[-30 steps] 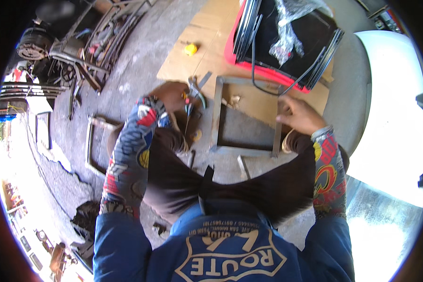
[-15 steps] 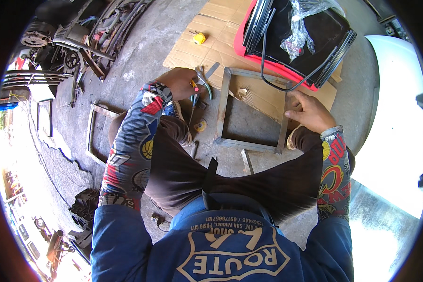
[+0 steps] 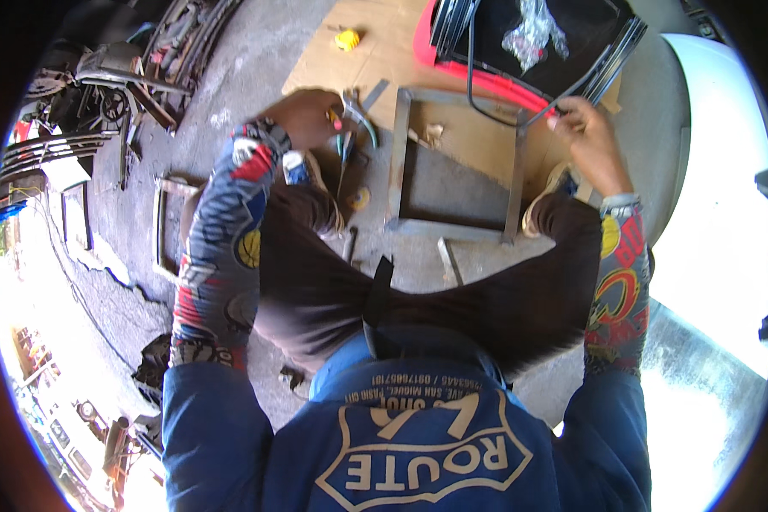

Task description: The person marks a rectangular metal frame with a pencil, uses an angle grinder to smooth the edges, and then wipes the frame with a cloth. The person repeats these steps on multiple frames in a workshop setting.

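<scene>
My left hand is closed around a small yellow-and-pink pencil-like item, beside pliers and other tools on the floor. A square metal frame lies between my feet, partly over cardboard. My right hand reaches above its right corner, fingers curled onto a black rubber strip that loops from a red-and-black panel assembly with crumpled clear plastic on top.
A yellow tape measure sits on cardboard. Scrap metal piles upper left, a second metal frame lies left, a loose bar lies near my legs, and a large white panel stands at right.
My right hand has moved up and rightward from the metal frame's side to the rubber strip. My left hand stays by the pliers. The whole view has shifted slightly.
</scene>
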Motion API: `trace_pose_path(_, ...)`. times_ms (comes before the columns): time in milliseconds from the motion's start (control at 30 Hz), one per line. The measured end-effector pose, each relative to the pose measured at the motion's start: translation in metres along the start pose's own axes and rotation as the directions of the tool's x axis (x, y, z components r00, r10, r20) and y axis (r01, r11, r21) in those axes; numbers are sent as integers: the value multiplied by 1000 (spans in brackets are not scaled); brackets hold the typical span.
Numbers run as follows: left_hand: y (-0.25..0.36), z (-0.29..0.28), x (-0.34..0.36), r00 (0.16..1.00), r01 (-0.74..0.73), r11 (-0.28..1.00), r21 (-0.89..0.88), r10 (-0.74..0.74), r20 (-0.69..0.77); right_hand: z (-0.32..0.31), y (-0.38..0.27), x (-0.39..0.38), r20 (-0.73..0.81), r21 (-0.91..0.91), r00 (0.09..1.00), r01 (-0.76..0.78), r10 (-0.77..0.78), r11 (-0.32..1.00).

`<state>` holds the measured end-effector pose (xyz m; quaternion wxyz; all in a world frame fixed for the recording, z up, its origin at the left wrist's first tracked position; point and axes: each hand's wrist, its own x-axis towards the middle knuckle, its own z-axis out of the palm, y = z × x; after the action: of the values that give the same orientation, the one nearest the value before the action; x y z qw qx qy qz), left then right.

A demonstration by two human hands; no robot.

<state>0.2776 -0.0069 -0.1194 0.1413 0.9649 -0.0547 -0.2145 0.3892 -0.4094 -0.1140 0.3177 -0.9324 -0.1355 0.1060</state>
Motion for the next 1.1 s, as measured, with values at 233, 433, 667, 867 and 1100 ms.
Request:
trace_pose_path(233,2,1,-1,998,60,998,10,-60,17,2,-6,-8,65,-104,998,34,-28,994)
trace_pose_path(433,7,-4,1,994,88,996,0,-88,65,1,-12,-9,95,-149,995,9,5,989)
trace_pose_path(667,5,-3,0,997,61,998,4,-61,55,4,-10,-8,76,-171,997,5,8,985)
trace_pose_path(867,5,-2,0,995,88,996,7,-88,54,3,-9,-9,78,-170,997,7,6,985)
trace_pose_path(1100,8,-5,-2,994,90,996,-15,-89,57,0,-18,-12,80,-145,997,2,10,989)
